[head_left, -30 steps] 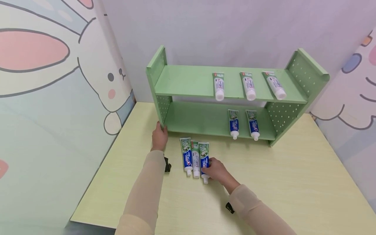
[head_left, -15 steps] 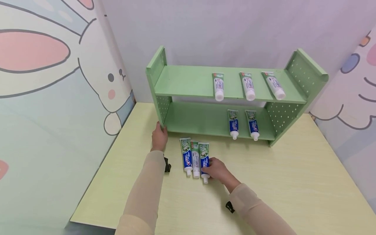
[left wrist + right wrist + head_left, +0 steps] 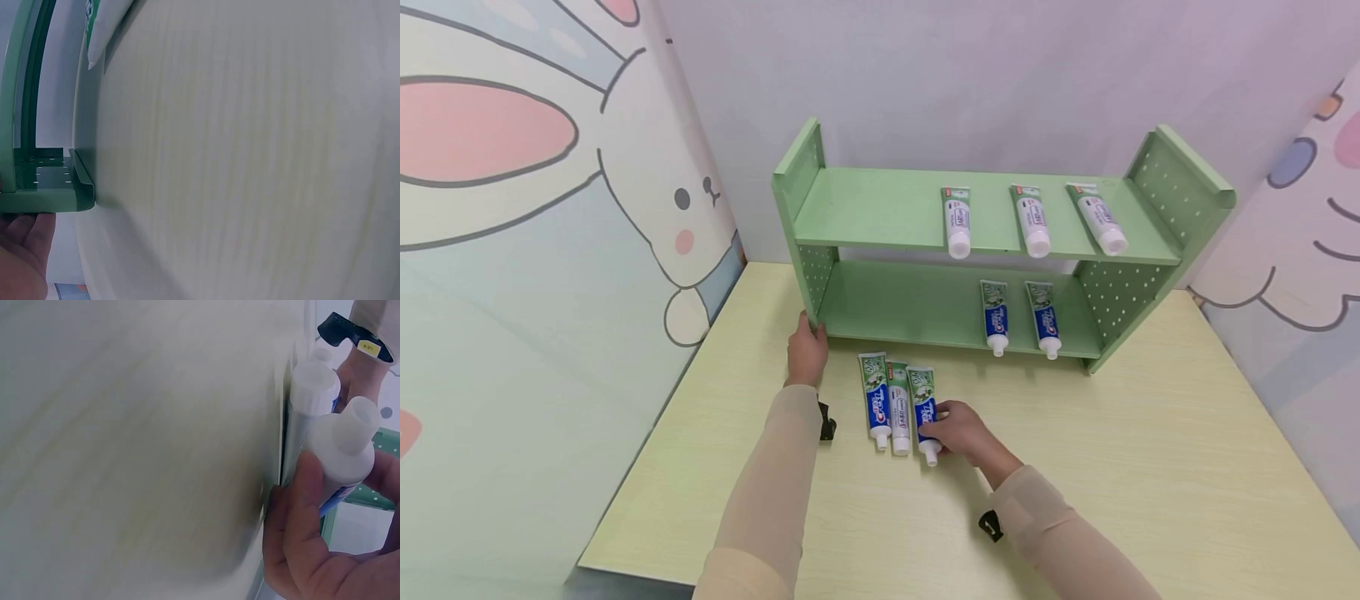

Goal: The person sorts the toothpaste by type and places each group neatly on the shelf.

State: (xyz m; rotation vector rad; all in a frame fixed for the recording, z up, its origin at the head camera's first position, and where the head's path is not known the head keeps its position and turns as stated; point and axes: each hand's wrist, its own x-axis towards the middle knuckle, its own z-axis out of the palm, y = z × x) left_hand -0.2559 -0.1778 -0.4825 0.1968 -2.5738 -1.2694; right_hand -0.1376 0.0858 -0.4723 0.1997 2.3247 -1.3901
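My right hand [image 3: 961, 433] grips a blue and green toothpaste tube [image 3: 924, 408] near its capped end; in the right wrist view fingers and thumb wrap round the tube just behind its white cap [image 3: 356, 428]. Left of it on the table lie a white and green toothpaste tube [image 3: 899, 408] and another blue and green tube [image 3: 876, 396]. With my left hand [image 3: 807, 354] I hold the front lower corner of the left side panel of a green two-tier shelf [image 3: 880, 333]; the left wrist view shows fingers against the panel's edge [image 3: 44, 201].
On the upper tier lie three white toothpaste tubes [image 3: 1031, 221], towards the right. Two blue and green tubes [image 3: 995, 318] rest on the lower tier, caps over the front edge. The pale wooden table [image 3: 1150, 467] meets a wall with cartoon rabbits behind and beside it.
The right hand has shifted slightly to the right with the tube, its capped end now turned away from the middle tube. My left hand stays at the shelf's corner.
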